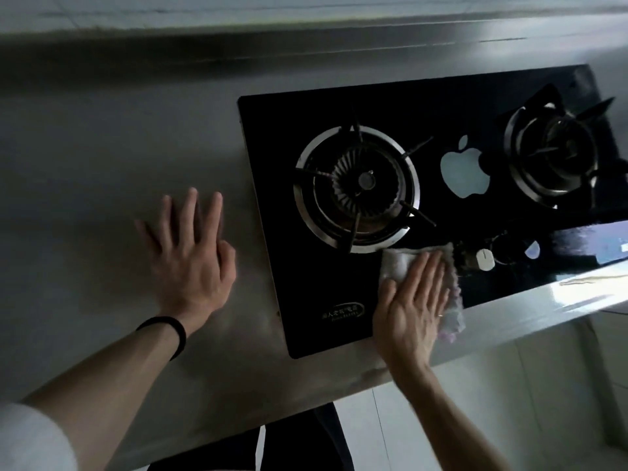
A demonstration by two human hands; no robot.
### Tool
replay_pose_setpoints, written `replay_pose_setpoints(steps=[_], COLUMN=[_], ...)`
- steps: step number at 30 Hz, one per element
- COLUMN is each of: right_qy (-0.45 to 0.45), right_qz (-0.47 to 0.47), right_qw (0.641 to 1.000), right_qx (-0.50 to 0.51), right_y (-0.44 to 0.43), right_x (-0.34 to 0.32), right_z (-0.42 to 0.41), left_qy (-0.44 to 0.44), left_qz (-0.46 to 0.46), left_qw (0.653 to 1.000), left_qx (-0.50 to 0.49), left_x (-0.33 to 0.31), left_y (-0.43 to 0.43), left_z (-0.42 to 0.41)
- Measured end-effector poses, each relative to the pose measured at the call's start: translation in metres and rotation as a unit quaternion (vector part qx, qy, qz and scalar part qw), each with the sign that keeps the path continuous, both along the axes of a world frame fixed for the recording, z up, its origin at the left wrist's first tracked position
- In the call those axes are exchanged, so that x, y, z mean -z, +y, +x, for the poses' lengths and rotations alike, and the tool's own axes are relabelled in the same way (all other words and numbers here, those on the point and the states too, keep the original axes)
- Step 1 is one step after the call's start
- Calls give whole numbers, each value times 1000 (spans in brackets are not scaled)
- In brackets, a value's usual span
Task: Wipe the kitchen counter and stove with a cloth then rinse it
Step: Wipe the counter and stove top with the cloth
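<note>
A black glass gas stove (312,294) with two burners is set into the grey counter (102,164). My right hand (411,304) lies flat on a pale cloth (397,263), pressing it onto the stove's front strip just below the left burner (356,188). The cloth's fringed edge sticks out to the right of my fingers. My left hand (190,256) rests flat on the bare counter left of the stove, fingers spread, holding nothing. A black band circles that wrist.
The right burner (554,154) sits at the far right. Stove knobs (482,260) lie just right of the cloth. A white apple-shaped mark (465,171) sits between the burners. The counter's front edge (509,321) runs diagonally, with pale floor tiles below.
</note>
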State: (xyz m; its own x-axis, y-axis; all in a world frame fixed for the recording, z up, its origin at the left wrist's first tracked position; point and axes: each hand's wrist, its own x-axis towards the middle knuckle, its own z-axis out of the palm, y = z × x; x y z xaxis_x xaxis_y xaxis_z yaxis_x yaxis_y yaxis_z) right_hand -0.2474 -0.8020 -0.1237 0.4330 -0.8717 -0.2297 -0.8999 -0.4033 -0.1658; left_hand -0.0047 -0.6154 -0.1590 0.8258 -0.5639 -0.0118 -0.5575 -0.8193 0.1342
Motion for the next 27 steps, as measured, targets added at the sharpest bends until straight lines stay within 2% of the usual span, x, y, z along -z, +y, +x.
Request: replay_pose_setpoints(steps=[1, 6, 10, 12, 16, 19, 23, 27], right_qy=[-1, -67, -71, -49, 3, -8, -34, -19], right_qz=[5, 7, 12, 0, 14, 14, 21, 22], right_qw=[1000, 975, 952, 960, 988, 993, 999, 998], right_qx=[-14, -212, -299, -274, -155, -116, -6, -46], right_y=[19, 127, 92, 56, -10, -24, -40, -74], right_x=[0, 8, 4, 2, -2, -5, -4, -6], right_z=[7, 27, 13, 1, -23, -24, 9, 31], left_qy=[1, -6, -9, -6, -5, -17, -25, -23], left_qz=[0, -2, -10, -8, -9, -5, -18, -12], left_qw=[1000, 1000, 1000, 1000, 1000, 1000, 1000, 1000], left_qx=[-1, 0, 3, 2, 5, 6, 7, 12], left_x=[-1, -1, 2, 3, 0, 3, 10, 9], left_y=[0, 1, 1, 2, 1, 2, 4, 2], left_z=[0, 0, 1, 1, 0, -1, -1, -1])
